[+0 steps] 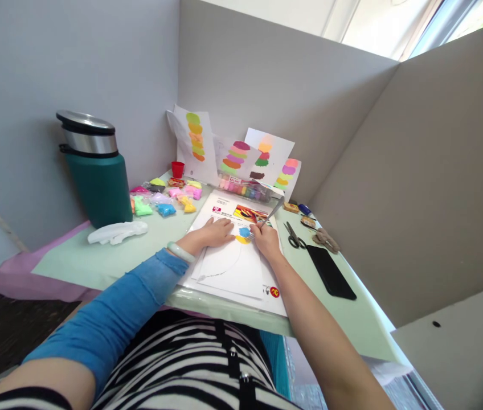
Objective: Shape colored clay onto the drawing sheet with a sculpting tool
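My left hand (217, 232) lies flat on a white sheet of paper (237, 267), fingers stretched out and a pale bangle at the wrist. My right hand (267, 241) grips a metal fork (273, 210), its handle pointing up and away. The fork's tines rest at a flat yellow patch (242, 239), which looks like soft clay. Just beyond it sits a blue patch (244, 232) on the same sheet. A thin curved line is drawn on the paper's lower part. Under the sheet is a larger printed pad (276, 304).
Left stand a green tumbler (100, 188), a crumpled white tissue (117, 232), several clay packets (166, 209) and a red cup (177, 169). Colour-swatch papers (196, 142) lean at the back. Scissors (295, 236) and a black phone (331, 272) lie right. Grey partitions (267, 80) enclose the table.
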`<state>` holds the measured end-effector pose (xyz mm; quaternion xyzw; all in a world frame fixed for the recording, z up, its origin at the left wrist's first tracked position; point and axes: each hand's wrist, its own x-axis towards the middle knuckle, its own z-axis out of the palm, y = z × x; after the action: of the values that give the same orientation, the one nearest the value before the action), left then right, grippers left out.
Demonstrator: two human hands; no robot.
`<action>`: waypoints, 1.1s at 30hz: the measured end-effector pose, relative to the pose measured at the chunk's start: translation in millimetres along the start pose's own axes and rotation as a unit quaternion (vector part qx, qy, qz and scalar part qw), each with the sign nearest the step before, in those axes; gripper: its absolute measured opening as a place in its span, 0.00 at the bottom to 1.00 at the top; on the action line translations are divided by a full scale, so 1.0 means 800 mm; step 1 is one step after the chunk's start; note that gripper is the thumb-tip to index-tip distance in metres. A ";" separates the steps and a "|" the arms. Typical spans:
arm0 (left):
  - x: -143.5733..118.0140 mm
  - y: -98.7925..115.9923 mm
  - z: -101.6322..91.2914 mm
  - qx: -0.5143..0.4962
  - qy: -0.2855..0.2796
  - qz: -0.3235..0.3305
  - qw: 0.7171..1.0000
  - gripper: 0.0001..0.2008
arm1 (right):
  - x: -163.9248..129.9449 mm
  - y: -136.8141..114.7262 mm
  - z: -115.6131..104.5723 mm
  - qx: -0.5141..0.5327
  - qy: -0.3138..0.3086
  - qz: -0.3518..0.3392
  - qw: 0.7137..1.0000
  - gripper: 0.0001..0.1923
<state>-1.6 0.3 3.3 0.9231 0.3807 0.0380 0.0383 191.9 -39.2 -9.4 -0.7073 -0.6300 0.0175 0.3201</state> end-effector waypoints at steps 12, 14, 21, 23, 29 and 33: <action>0.003 -0.003 0.003 0.001 -0.002 0.005 1.000 0.25 | 0.001 0.001 -0.005 -0.006 0.023 0.011 1.000 0.17; 0.003 -0.003 0.004 0.003 -0.001 0.001 1.000 0.25 | 0.000 0.001 -0.002 0.019 0.022 0.000 1.000 0.17; 0.004 -0.006 0.007 0.006 0.013 0.016 1.000 0.24 | 0.001 0.000 0.002 0.003 0.014 0.007 1.000 0.15; 0.005 -0.007 0.008 0.006 0.014 0.018 1.000 0.24 | 0.002 0.001 0.000 -0.008 0.016 0.019 1.000 0.15; 0.006 -0.008 0.010 0.003 0.009 0.011 1.000 0.26 | 0.002 0.001 -0.003 0.007 0.016 0.014 1.000 0.16; 0.005 -0.006 0.008 0.004 0.007 0.005 1.000 0.26 | 0.002 0.003 -0.001 0.024 0.001 -0.007 1.000 0.15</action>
<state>-1.2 6.4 -3.1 0.9250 0.3761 0.0432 0.0323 194.4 -38.4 -9.1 -0.6951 -0.6338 0.0301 0.3380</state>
